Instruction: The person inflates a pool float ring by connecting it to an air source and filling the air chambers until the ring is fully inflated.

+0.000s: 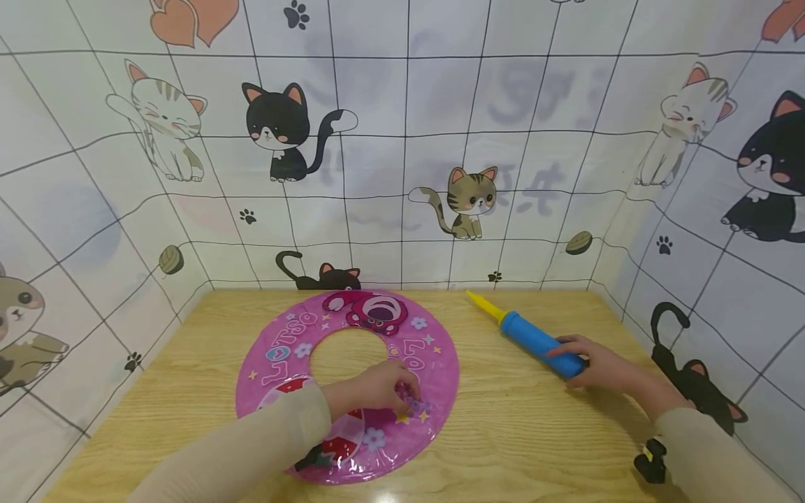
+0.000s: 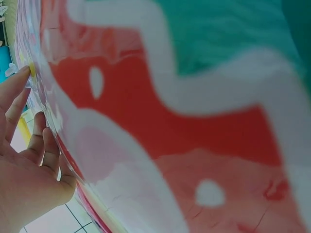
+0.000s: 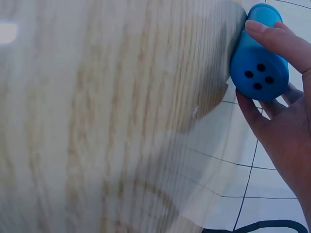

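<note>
Partly, the left sleeve (image 1: 258, 440) hides the pink swim ring (image 1: 437, 370)

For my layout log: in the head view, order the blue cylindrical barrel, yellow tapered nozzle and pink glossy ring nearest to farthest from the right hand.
1. Blue barrel, gripped by the right hand.
2. Yellow nozzle, at the barrel's far end.
3. Pink ring, leftmost.

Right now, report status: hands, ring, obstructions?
Left hand touching pink swim ring, grip unclear. Right hand gripping blue pump. Ring lying on table; no obstruction visible between ring and pump.
</note>
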`<action>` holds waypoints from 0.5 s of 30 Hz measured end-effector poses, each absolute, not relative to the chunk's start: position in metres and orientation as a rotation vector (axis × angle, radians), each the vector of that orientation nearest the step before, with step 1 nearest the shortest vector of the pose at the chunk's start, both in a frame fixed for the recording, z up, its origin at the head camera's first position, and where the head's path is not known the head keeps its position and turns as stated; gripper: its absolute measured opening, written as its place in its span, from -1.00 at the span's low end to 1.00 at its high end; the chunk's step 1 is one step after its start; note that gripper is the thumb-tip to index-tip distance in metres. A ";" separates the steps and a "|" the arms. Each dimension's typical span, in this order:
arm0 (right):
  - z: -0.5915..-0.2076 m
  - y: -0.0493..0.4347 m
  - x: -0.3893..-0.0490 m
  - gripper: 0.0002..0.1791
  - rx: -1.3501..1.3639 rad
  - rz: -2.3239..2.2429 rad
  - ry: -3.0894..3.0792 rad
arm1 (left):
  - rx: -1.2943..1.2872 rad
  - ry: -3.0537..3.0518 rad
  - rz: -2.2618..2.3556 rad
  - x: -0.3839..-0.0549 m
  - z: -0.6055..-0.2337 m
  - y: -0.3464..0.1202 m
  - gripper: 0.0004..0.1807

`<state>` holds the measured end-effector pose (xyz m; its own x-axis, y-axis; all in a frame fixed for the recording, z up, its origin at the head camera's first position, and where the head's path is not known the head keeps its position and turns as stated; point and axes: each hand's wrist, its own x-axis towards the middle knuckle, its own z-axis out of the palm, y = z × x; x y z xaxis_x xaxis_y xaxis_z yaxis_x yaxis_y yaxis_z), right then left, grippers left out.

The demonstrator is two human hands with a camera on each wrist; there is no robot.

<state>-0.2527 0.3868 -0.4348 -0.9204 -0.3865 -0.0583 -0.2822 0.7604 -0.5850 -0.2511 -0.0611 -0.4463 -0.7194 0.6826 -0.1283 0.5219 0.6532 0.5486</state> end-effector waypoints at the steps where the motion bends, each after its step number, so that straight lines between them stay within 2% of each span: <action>1: -0.435 0.387 -0.252 -0.43 -0.552 -0.883 2.783 | 0.960 2.549 0.699 -0.251 -0.446 -0.061 -0.77; 15: -0.433 0.377 -0.247 -0.43 -0.516 -0.851 2.730 | 0.981 2.549 0.697 -0.248 -0.444 -0.061 -0.78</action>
